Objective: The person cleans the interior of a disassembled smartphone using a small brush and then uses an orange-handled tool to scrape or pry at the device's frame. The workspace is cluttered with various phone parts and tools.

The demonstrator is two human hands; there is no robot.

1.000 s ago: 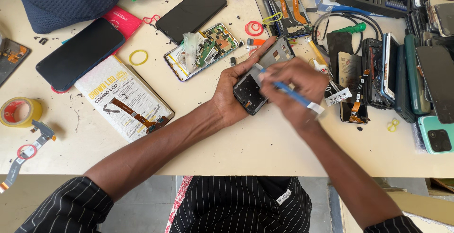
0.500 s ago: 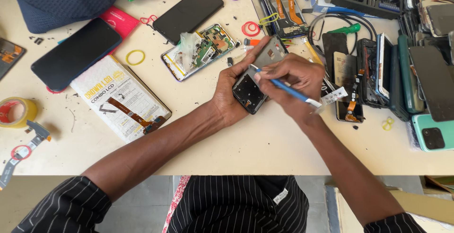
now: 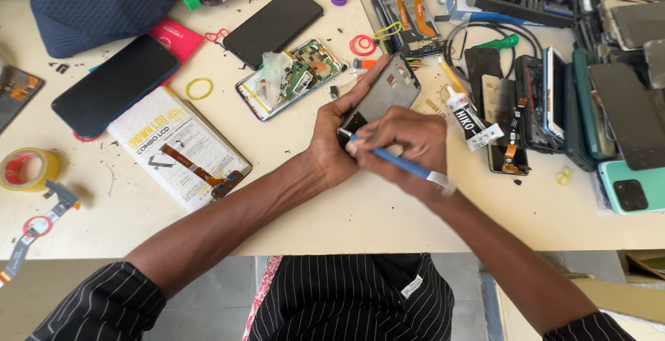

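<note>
Head view: the left hand (image 3: 332, 144) cradles a phone frame (image 3: 388, 92) just left of centre, tilted up toward one o'clock, probably so its lower edge faces the tool. The right hand (image 3: 405, 140) pinches a blue-handled tool (image 3: 395, 162) like a pen, tip at the frame's lower end. An opened phone (image 3: 291, 78) lies at eleven o'clock on the counter (image 3: 346, 223). Compared with earlier frames, the tool's handle sits lower and flatter.

Person's bare forearms, left hand (image 3: 331, 144) and right hand (image 3: 405, 144), dark pinstriped shirt (sleeves rolled above the elbows).
</note>
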